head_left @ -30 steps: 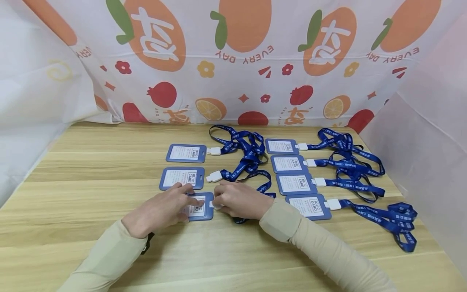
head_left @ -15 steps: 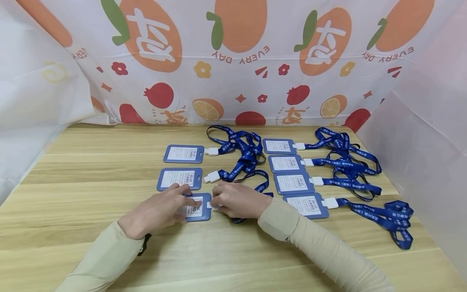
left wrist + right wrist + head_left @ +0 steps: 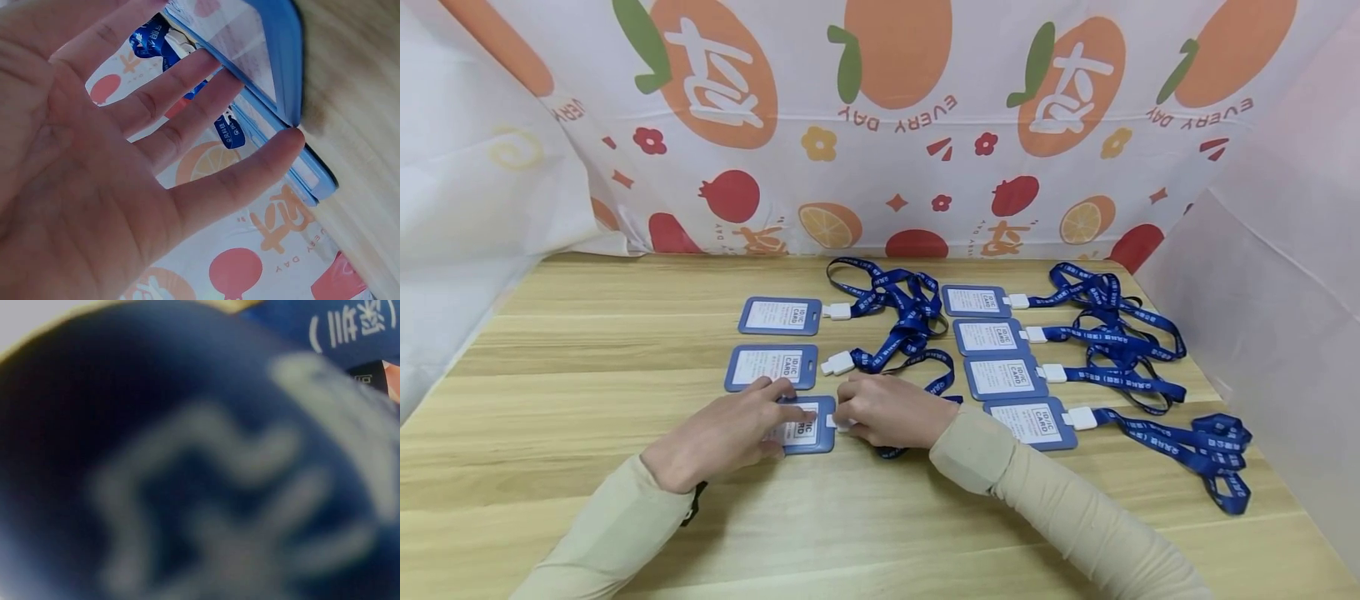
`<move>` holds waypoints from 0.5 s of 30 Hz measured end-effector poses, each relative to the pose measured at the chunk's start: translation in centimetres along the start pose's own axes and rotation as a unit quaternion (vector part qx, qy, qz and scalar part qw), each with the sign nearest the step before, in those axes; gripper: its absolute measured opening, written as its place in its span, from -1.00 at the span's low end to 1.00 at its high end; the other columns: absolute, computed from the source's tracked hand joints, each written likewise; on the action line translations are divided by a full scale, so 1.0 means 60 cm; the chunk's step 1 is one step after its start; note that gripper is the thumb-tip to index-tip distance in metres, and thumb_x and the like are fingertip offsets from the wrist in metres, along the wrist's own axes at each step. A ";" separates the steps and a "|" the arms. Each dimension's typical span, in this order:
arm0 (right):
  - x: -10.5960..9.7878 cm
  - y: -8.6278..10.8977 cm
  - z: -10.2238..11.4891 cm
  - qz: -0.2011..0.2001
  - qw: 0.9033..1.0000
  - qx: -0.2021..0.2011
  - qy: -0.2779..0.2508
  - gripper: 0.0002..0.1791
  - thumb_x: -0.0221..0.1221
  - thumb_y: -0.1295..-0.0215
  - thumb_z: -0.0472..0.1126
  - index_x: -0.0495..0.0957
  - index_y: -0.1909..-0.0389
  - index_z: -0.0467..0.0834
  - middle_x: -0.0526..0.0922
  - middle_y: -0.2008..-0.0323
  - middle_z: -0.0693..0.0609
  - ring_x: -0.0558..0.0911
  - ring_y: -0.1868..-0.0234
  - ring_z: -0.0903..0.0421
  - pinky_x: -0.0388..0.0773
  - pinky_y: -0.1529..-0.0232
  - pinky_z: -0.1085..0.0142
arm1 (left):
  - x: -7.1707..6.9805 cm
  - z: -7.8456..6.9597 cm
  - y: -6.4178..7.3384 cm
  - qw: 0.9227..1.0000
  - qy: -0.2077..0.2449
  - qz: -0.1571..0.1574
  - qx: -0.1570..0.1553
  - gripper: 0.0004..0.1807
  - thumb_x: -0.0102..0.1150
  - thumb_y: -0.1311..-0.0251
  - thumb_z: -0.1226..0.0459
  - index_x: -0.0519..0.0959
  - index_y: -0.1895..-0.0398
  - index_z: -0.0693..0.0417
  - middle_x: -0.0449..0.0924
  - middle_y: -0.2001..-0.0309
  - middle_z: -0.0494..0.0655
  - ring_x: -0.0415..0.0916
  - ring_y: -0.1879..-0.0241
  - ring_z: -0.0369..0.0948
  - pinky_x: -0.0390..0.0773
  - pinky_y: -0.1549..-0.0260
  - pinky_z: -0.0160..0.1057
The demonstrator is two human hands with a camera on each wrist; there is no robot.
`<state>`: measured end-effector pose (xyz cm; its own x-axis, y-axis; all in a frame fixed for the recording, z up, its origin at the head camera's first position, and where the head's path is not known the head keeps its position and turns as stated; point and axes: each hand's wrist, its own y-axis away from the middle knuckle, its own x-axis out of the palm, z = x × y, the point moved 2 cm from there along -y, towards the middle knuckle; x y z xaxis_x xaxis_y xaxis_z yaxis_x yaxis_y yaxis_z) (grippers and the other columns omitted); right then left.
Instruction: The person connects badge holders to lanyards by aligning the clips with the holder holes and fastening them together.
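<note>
- Head: the near card holder (image 3: 809, 436) lies on the table (image 3: 550, 433) at 7 o'clock from centre, its 9 o'clock end covered by the left hand (image 3: 727, 435), which holds it, thumb at the near edge.
- Head: at the holder's 3 o'clock end, the right hand (image 3: 887, 410) pinches a white clip (image 3: 838, 422), mostly hidden behind the fingers; whether it is fastened, I cannot tell.
- Head: the lanyard (image 3: 892, 453) below that hand is largely covered; the sleeve (image 3: 973, 452) hides a corner of the lowest holder (image 3: 1032, 423) at 3 o'clock.
- Left wrist: the near holder is cut off towards 1 o'clock; fingertips meet its edge, thumb out of view.
- Right wrist: blurred blue lanyard fills most; a pinkish patch at 2 o'clock is unclear.
</note>
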<state>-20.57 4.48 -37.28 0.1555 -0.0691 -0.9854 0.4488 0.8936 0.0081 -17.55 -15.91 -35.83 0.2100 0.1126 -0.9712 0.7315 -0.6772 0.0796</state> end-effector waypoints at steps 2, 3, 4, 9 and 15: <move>-0.001 0.000 0.001 0.001 1.000 0.001 0.005 -0.79 0.32 -0.38 -0.22 0.77 0.01 -0.09 0.72 0.06 0.01 0.61 0.01 0.17 0.48 -0.12 0.49 | -0.001 0.000 0.000 1.000 -0.002 -0.005 0.002 -0.51 0.58 0.01 0.33 0.74 -0.07 -0.02 0.55 -0.10 0.12 0.49 0.01 0.02 0.65 0.10 0.01; -0.002 -0.001 0.001 0.001 1.000 0.001 0.007 -0.79 0.32 -0.38 -0.21 0.77 0.01 -0.09 0.72 0.06 0.01 0.61 0.02 0.18 0.48 -0.12 0.50 | -0.001 0.000 0.000 1.000 -0.004 -0.006 0.002 -0.51 0.59 0.02 0.34 0.74 -0.07 -0.02 0.55 -0.10 0.13 0.49 0.01 0.02 0.66 0.10 0.01; -0.002 -0.001 0.001 0.002 1.000 0.001 0.009 -0.79 0.32 -0.38 -0.21 0.77 0.01 -0.09 0.72 0.06 0.02 0.61 0.02 0.18 0.48 -0.11 0.50 | -0.001 0.000 0.000 1.000 -0.003 -0.007 0.002 -0.51 0.59 0.02 0.34 0.74 -0.07 -0.02 0.55 -0.10 0.12 0.49 0.01 0.02 0.66 0.09 0.02; -0.010 -0.001 0.000 -0.005 1.000 -0.004 0.018 -0.77 0.33 -0.37 -0.15 0.77 0.00 -0.08 0.71 0.04 0.00 0.62 0.01 0.18 0.50 -0.11 0.49 | -0.004 0.001 0.000 1.000 0.006 -0.009 0.009 -0.51 0.57 -0.01 0.32 0.72 -0.09 0.02 0.55 -0.11 0.12 0.51 -0.02 0.05 0.64 0.05 0.06; -0.024 -0.002 -0.006 -0.025 1.000 -0.009 0.015 -0.78 0.31 -0.39 -0.19 0.77 0.01 -0.11 0.71 0.05 -0.01 0.63 0.04 0.15 0.53 -0.09 0.45 | -0.016 0.005 0.001 0.999 -0.003 -0.045 0.026 -0.53 0.55 -0.04 0.31 0.71 -0.08 0.08 0.58 -0.07 0.12 0.55 -0.02 0.07 0.65 0.06 0.06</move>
<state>-21.16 4.62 -35.94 0.1071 -0.0999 -0.9892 0.4391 0.8974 -0.0431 -17.89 -16.26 -34.92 0.1409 0.1698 -0.9754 0.7125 -0.7014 -0.0192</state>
